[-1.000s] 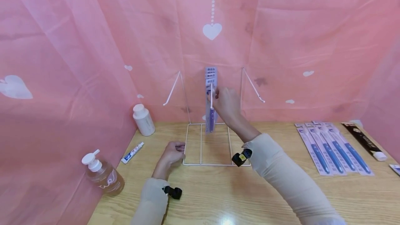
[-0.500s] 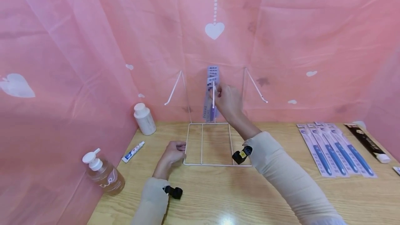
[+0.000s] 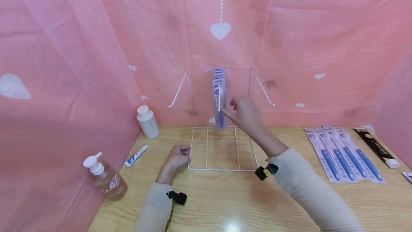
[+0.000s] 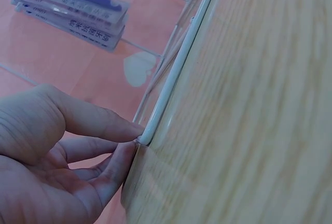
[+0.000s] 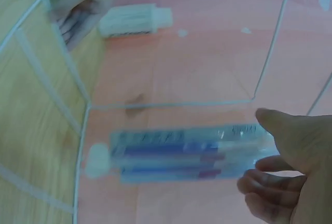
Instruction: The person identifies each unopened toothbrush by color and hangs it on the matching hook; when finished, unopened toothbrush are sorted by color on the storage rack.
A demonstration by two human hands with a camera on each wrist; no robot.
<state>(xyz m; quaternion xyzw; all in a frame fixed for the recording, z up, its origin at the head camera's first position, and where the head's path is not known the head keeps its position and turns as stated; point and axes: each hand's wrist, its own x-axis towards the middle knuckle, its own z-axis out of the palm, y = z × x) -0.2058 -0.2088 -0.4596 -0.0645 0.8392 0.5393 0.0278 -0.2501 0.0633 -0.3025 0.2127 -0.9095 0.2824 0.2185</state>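
Observation:
Several packaged toothbrushes [image 3: 219, 76] hang one behind another from the middle arm of a white wire display rack [image 3: 222, 170]. My right hand [image 3: 246, 115] is just right of the packs, its fingers loosely bent around nothing. In the right wrist view a gap shows between that hand's fingers and the blurred packs [image 5: 171, 154], though the thumb overlaps their end. My left hand [image 3: 177, 157] pinches the rack's base at its left side. Thumb and fingertips meet at the wire [image 4: 181, 58] in the left wrist view.
Several blue-handled toothbrush packs [image 3: 344, 155] and a black toothpaste tube [image 3: 376, 148] lie on the right. At left are a white bottle [image 3: 148, 122], a small toothpaste tube [image 3: 136, 156] and an amber pump bottle [image 3: 107, 180]. Pink cloth [image 3: 154, 46] hangs behind.
My right hand has let go of the front toothbrush pack and drawn back to the right and down. The packs now hang straighter. My left hand stays on the rack.

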